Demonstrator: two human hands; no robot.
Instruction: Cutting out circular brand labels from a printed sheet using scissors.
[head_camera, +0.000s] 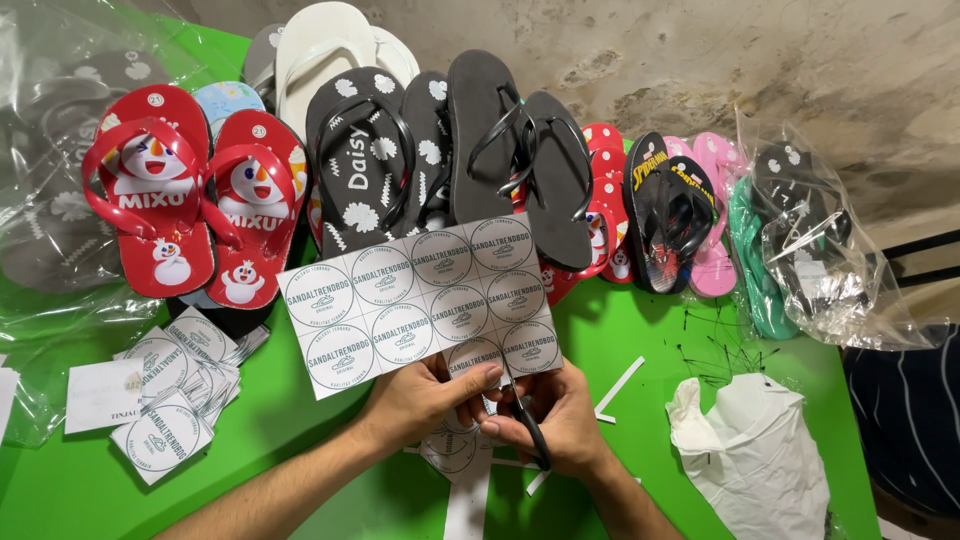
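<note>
Scissors (527, 420) gripped in right hand (560, 425) meet sheet's (420, 295) lower edge, left hand (425, 400) pinching it.

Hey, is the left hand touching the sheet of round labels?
Touching. The head view shows the left hand pinching the lower edge of the label sheet, thumb pressed on its front, while the right hand works scissors into it.

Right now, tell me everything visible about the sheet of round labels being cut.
The label sheet is thin white paper printed with a grid of grey circular emblems, tilted up to the right above the green table. Its lower edge is uneven where pieces are gone. The left hand pinches the bottom edge; the right hand works black-handled scissors into it.
</note>
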